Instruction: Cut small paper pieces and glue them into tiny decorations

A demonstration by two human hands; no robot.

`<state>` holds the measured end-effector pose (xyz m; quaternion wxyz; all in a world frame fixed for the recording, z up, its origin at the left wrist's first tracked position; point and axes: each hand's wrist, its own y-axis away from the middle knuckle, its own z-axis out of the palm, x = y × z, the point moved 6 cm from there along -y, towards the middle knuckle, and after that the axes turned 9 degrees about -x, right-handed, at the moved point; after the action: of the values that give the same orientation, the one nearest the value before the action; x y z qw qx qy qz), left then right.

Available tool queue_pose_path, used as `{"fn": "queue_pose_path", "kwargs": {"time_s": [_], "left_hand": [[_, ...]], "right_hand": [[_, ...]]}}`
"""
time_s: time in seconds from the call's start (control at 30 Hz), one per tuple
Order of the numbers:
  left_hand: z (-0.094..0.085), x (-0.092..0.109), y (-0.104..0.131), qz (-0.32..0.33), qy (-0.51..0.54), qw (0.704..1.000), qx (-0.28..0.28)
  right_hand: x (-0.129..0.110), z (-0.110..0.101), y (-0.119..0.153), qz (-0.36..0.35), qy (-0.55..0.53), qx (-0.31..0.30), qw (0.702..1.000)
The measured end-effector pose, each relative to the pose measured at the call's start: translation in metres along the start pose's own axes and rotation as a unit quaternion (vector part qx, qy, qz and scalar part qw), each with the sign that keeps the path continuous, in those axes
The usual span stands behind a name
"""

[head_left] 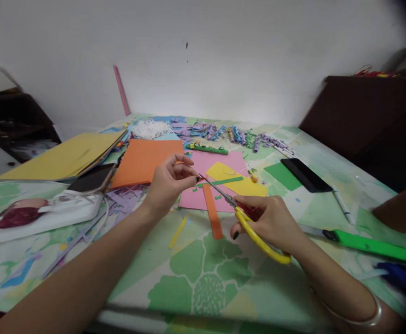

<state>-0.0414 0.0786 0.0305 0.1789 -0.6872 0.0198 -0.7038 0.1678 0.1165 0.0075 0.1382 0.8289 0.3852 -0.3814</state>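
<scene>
My right hand (265, 220) grips a pair of scissors (258, 239) by its yellow handle, blades pointing up and left. My left hand (175, 178) is closed in a pinch at the scissor tips, on a small orange-red paper piece (203, 178) that shows only in part. Below the blades lies an orange paper strip (212, 213). A narrow green paper strip (224, 182) rests across pink paper (192, 199) and yellow paper (246, 185), with tiny green scraps beside it. Behind my left hand is a larger orange sheet (140, 157).
Rolled paper pieces (237, 134) and white thread (150, 128) lie along the back. A phone (306, 175), green paper (282, 175) and a green cutter (373, 246) are at right. At left are another phone (93, 178), yellow sheets (64, 155) and a white power strip (50, 222).
</scene>
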Motion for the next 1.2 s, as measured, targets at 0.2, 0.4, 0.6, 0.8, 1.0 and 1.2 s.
{"fn": "queue_pose_path", "kwargs": {"time_s": [0.2, 0.4, 0.6, 0.8, 1.0, 1.2], "left_hand": [[-0.001, 0.001, -0.001, 0.0, -0.003, 1.0, 0.006], [-0.002, 0.0, -0.002, 0.003, -0.005, 1.0, 0.005], [0.0, -0.01, -0.002, -0.019, 0.011, 1.0, -0.002], [0.005, -0.019, 0.001, -0.072, 0.049, 0.996, -0.011], [0.015, -0.026, 0.006, -0.126, 0.087, 0.988, -0.023], [0.03, -0.034, 0.017, -0.19, 0.14, 0.971, -0.034]], "right_hand": [[0.002, -0.001, 0.0, 0.005, 0.009, -0.004, 1.0], [0.001, -0.005, -0.001, 0.028, 0.039, 0.016, 0.999], [0.009, -0.048, 0.0, 0.099, 0.151, 0.145, 0.973], [0.065, -0.1, 0.009, 0.333, 0.304, 0.167, 0.877], [0.1, -0.11, 0.015, 0.393, 0.305, 0.167, 0.851], [0.098, -0.109, 0.019, 0.394, 0.295, 0.186, 0.85]]}}
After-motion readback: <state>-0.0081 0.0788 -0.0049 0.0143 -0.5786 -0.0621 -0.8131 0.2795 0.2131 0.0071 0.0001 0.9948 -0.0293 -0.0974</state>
